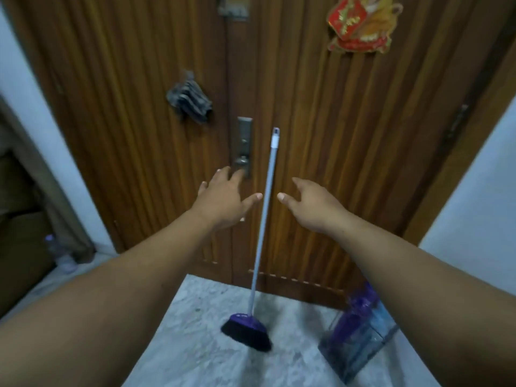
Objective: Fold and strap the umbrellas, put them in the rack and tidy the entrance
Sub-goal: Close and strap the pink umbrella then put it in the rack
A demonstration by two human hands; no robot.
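A broom point(262, 224) with a grey handle and a purple head with black bristles point(247, 331) stands tilted against the wooden door point(321, 135). My left hand point(223, 199) and my right hand point(310, 205) are stretched out on either side of the handle, fingers spread, neither touching it. A clear rack point(360, 336) on the floor at the lower right holds a purple umbrella point(360, 305), partly hidden by my right forearm.
A metal lock plate with a lever point(243, 152) sits just behind my left hand. A dark cloth bundle point(190, 99) hangs on the door. A red and gold ornament point(363, 23) hangs at the upper right. Marble floor point(201, 344) below; white walls either side.
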